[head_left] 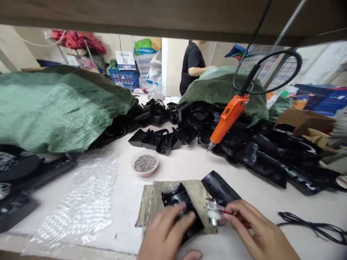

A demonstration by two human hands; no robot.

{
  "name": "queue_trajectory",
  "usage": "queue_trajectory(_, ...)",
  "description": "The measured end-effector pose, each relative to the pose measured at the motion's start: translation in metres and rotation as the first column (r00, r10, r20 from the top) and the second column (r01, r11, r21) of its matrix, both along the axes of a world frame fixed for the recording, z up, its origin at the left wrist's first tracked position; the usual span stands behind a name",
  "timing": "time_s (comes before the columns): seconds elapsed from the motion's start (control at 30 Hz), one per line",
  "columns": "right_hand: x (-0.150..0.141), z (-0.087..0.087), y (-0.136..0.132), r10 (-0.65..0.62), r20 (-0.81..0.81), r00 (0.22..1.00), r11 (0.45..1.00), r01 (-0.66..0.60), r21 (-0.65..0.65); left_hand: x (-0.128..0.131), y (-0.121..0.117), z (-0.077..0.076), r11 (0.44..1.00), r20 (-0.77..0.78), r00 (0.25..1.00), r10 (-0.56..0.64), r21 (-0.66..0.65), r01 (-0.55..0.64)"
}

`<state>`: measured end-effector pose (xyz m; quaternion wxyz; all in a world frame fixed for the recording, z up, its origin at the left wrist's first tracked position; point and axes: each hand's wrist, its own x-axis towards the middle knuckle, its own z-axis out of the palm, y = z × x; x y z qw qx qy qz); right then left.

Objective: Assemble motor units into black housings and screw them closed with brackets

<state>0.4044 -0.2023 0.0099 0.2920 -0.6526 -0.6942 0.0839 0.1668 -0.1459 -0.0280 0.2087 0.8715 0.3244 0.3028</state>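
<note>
- From where I stand, the left hand (168, 231) is spread over a black housing (182, 196), fingers a little apart and thumb away from them on the near side.
- The right hand (252, 224) has thumb and forefinger pinched on a red wire (224, 211) leading to a small motor (214, 213) with dark blades.
- The housing lies on an olive pad (157, 193) on the pale surface (127, 213); the motor is just to its right, over the pad's edge. I can't tell whether the motor touches the pad.
- My worry is the wire: if the motor's weight hangs on it, a tug could strain the joint or let the motor swing.
- The blades look close to a black tube (221, 187) just behind; a careless turn might knock or bend them.
- A sweeping sleeve could tip the bowl (146, 174) of tiny metal pieces beyond the pad, I'd think.
- The housing's long axis slants from far left to near right, its rounded end pointing away from the person.
- The motor's silver end points towards the person, blades at the far end, its axis running roughly near to far across the view.
</note>
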Motion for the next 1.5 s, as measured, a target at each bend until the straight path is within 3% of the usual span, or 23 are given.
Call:
queue_trajectory(0.07,-0.007,-0.001,0.008,0.046,0.140,0.989,0.997,-0.037,-0.066,-0.007,-0.003,-0.006,0.974,-0.065,0.972,0.225,-0.006,-0.226)
queue_trajectory(0.13,-0.014,-0.003,0.016,0.045,0.225,0.973,0.993,-0.018,-0.117,-0.006,-0.004,-0.009,0.945,-0.089,0.949,0.302,-0.105,-0.310)
queue_trajectory(0.27,-0.013,-0.011,0.020,-0.008,0.187,0.982,0.977,0.047,-0.206,-0.001,0.006,-0.008,0.939,0.023,0.988,0.156,-0.314,-0.141)
queue_trajectory(0.4,0.000,-0.014,0.017,-0.031,0.165,0.986,0.985,0.058,-0.162,-0.002,0.018,-0.012,0.813,0.151,0.972,0.180,-0.579,-0.061)
queue_trajectory(0.5,-0.004,0.001,0.020,0.023,0.166,0.986,0.996,-0.008,-0.086,-0.002,0.021,-0.018,0.740,0.245,0.950,0.194,-0.672,0.022)
queue_trajectory(0.6,-0.025,0.023,0.031,0.114,0.153,0.982,0.993,-0.111,-0.026,-0.001,0.020,-0.024,0.719,0.307,0.928,0.211,-0.692,0.065)
queue_trajectory(0.7,-0.046,0.035,0.049,0.229,0.171,0.958,0.973,-0.218,-0.077,0.000,0.020,-0.026,0.703,0.331,0.917,0.224,-0.706,0.083)
queue_trajectory(0.97,-0.055,0.025,0.069,0.295,0.212,0.932,0.941,-0.245,-0.235,0.000,0.022,-0.023,0.711,0.308,0.929,0.203,-0.699,0.077)
queue_trajectory(1.37,-0.057,0.021,0.076,0.351,0.302,0.886,0.923,-0.273,-0.272,-0.001,0.023,-0.018,0.740,0.283,0.943,0.176,-0.670,0.063)
queue_trajectory(1.5,-0.056,0.018,0.073,0.312,0.429,0.848,0.948,-0.246,-0.204,0.002,0.021,-0.017,0.742,0.307,0.926,0.221,-0.669,0.045)
